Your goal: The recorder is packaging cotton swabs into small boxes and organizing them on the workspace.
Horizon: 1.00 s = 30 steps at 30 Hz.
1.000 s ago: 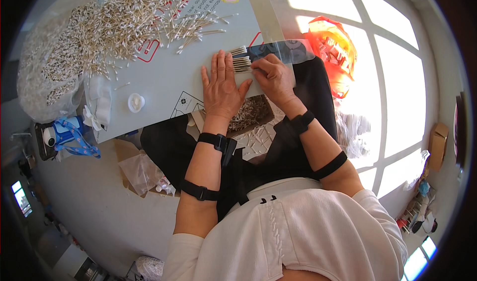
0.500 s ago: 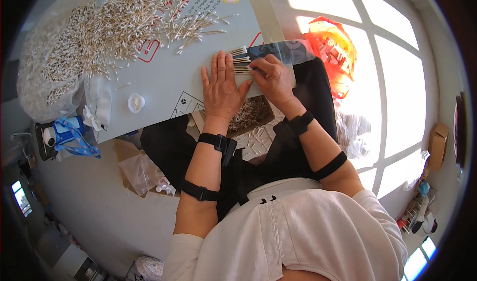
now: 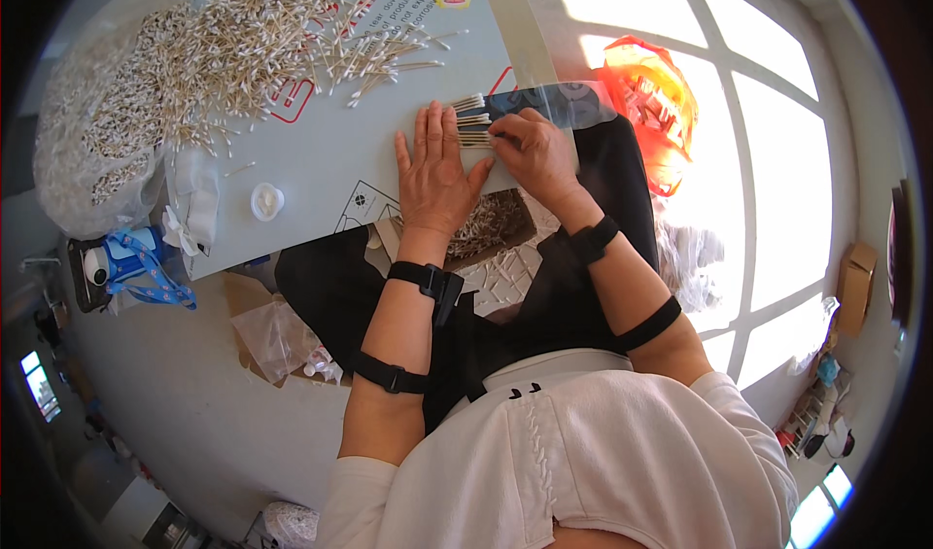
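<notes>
My left hand (image 3: 434, 175) lies flat on the table, fingers stretched out over a row of cotton swabs (image 3: 473, 121). The swabs' white tips stick out to the right of those fingers. My right hand (image 3: 540, 163) is closed in a pinch at the right ends of the nearest swabs, with the fingertips partly hiding what is between them. Under the swab tips and beyond my right hand runs a dark, shiny plastic sheet or pouch (image 3: 544, 104). A big heap of loose cotton swabs (image 3: 248, 49) spreads over the far left of the table (image 3: 330, 151).
A clear bag of swabs (image 3: 107, 151), a small white tub (image 3: 266, 201) and a blue bottle with a strap (image 3: 136, 262) are at the left. An open box of swabs (image 3: 491, 226) sits below the table edge. An orange-red bag (image 3: 651, 107) stands at the right.
My right fingertips have shifted very slightly at the swab ends. My left hand stays flat in the same place.
</notes>
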### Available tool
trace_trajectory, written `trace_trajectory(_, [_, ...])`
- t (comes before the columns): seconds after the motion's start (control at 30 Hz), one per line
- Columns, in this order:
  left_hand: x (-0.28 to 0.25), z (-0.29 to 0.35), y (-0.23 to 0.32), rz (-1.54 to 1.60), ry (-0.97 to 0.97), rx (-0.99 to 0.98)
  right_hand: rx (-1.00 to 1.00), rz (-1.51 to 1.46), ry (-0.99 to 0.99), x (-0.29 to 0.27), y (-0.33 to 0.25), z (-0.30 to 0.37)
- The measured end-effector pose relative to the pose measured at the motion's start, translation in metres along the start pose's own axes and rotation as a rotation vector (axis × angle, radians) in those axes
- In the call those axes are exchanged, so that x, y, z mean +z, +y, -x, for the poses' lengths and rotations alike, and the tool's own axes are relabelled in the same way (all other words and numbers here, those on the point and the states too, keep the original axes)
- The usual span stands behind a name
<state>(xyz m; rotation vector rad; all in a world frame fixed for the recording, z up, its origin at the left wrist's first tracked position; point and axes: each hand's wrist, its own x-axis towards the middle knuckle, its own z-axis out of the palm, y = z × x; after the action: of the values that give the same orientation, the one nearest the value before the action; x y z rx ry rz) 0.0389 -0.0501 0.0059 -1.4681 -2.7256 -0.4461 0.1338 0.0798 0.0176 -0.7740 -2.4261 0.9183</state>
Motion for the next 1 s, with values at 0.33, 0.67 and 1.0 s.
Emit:
trace_trajectory(0.33, [0.001,0.000,-0.001,0.037,-0.016,-0.015,0.017,0.000,-0.101,-0.003,0.000,-0.014])
trace_trajectory(0.67, [0.001,0.000,0.000,0.044,-0.007,-0.018,0.045,-0.082,-0.005,0.004,0.000,-0.018])
trace_trajectory(1.0, [0.000,0.000,0.000,0.045,-0.029,-0.020,0.007,-0.032,0.005,0.005,0.002,-0.023])
